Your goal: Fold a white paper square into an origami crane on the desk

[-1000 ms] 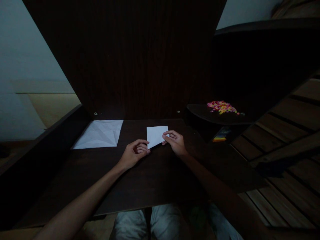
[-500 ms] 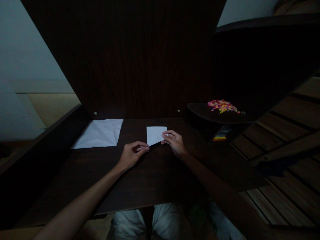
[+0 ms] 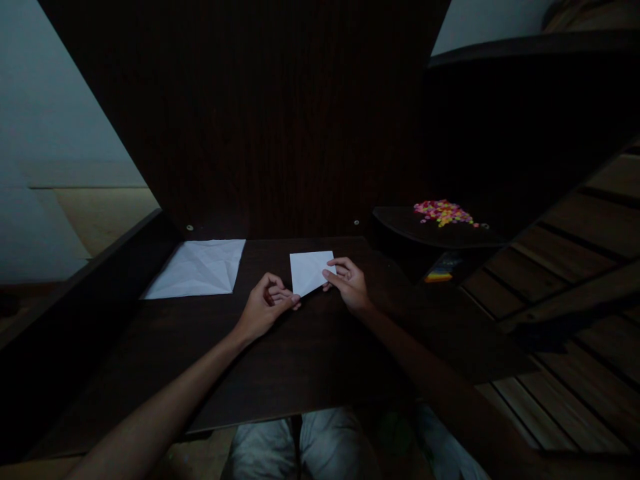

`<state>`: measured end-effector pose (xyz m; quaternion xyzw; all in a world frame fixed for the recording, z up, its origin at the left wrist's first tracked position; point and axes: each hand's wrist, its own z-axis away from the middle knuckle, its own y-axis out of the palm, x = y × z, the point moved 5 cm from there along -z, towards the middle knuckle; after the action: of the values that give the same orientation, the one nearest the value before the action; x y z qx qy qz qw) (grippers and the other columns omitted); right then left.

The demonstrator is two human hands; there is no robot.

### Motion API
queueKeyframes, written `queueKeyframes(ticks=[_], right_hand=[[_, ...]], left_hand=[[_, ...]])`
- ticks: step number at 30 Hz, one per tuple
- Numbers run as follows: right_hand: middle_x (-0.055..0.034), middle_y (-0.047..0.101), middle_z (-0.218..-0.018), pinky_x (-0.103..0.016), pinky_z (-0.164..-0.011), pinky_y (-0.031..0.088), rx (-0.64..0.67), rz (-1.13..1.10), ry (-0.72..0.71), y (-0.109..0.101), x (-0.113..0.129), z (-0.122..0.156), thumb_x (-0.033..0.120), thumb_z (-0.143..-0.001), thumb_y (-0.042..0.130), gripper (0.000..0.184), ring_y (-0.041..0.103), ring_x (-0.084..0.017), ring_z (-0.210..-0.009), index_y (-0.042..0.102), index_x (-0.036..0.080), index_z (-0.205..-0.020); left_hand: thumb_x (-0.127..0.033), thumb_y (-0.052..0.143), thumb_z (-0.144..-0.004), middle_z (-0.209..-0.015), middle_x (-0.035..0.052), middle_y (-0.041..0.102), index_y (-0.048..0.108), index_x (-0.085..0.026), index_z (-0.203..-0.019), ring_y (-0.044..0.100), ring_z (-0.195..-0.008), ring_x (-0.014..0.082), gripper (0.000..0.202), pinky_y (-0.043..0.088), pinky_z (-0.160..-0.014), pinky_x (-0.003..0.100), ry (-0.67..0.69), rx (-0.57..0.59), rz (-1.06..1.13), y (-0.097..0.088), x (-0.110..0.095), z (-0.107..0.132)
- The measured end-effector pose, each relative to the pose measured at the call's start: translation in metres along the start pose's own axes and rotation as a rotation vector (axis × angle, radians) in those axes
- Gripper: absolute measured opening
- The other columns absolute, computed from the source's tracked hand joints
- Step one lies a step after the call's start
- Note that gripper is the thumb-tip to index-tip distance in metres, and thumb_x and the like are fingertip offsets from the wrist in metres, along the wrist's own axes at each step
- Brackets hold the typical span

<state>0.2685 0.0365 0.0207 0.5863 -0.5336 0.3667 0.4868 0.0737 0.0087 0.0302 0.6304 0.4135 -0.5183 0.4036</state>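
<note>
A small folded white paper lies on the dark wooden desk in front of me. My left hand is curled, its fingertips pinching the paper's near left corner. My right hand holds the paper's right edge between thumb and fingers. A larger creased white sheet lies flat at the desk's back left, apart from both hands.
A tall dark back panel rises behind the desk. A low shelf at the right carries a heap of small colourful pieces; a coloured packet lies below it. Wooden slats run along the right. My knees show under the desk edge.
The small paper has shifted slightly left and turned a little. My left hand's fingers have curled tighter at its near corner. My right hand stays on the right edge.
</note>
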Motion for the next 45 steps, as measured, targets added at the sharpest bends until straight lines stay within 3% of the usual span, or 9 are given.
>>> queueKeyframes(ticks=[17, 24, 33, 38, 45], right_hand=[[0.0039, 0.065, -0.068, -0.024, -0.044, 0.049, -0.003, -0.014, -0.027, 0.004, 0.004, 0.003, 0.04, -0.064, 0.076, 0.05, 0.059, -0.012, -0.046, 0.038, 0.024, -0.092], [0.0068, 0.064, -0.065, -0.02, -0.041, 0.047, 0.029, -0.122, -0.024, 0.003, 0.007, 0.002, 0.033, -0.065, 0.076, 0.049, 0.055, -0.009, -0.042, 0.037, 0.024, -0.093], [0.0057, 0.065, -0.07, -0.02, -0.038, 0.046, 0.204, -0.144, 0.078, 0.015, -0.003, 0.007, 0.031, -0.067, 0.075, 0.048, 0.055, -0.008, -0.041, 0.036, 0.024, -0.093], [0.0057, 0.064, -0.069, -0.02, -0.038, 0.046, 0.219, -0.121, 0.07, 0.016, -0.003, 0.007, 0.031, -0.068, 0.074, 0.046, 0.055, -0.008, -0.04, 0.036, 0.024, -0.093], [0.0065, 0.063, -0.067, -0.019, -0.038, 0.044, 0.218, -0.041, 0.058, 0.017, -0.003, 0.01, 0.031, -0.068, 0.072, 0.044, 0.054, -0.007, -0.039, 0.036, 0.023, -0.093]], left_hand=[[-0.025, 0.076, -0.068, -0.066, -0.0034, 0.066, 0.031, -0.022, -0.082, 0.065, -0.055, 0.0128, 0.048, 0.052, -0.056, 0.025, -0.034, 0.034, 0.009, 0.0, 0.006, 0.001], [-0.034, 0.069, -0.077, -0.074, 0.0044, 0.07, 0.042, -0.017, -0.105, 0.069, -0.068, 0.0209, 0.042, 0.055, -0.067, 0.036, -0.109, 0.118, 0.239, 0.002, 0.008, -0.004], [-0.045, 0.07, -0.075, -0.09, 0.0116, 0.07, 0.059, -0.013, -0.108, 0.069, -0.076, 0.0232, 0.047, 0.053, -0.066, 0.031, -0.251, 0.204, 0.367, 0.008, 0.019, -0.002], [-0.048, 0.07, -0.073, -0.094, 0.011, 0.069, 0.06, -0.015, -0.108, 0.068, -0.078, 0.0219, 0.049, 0.053, -0.065, 0.03, -0.251, 0.141, 0.395, 0.007, 0.017, -0.001], [-0.044, 0.072, -0.072, -0.099, 0.0104, 0.069, 0.061, -0.015, -0.113, 0.066, -0.084, 0.0217, 0.052, 0.052, -0.066, 0.027, -0.233, 0.051, 0.256, 0.004, 0.017, -0.002]])
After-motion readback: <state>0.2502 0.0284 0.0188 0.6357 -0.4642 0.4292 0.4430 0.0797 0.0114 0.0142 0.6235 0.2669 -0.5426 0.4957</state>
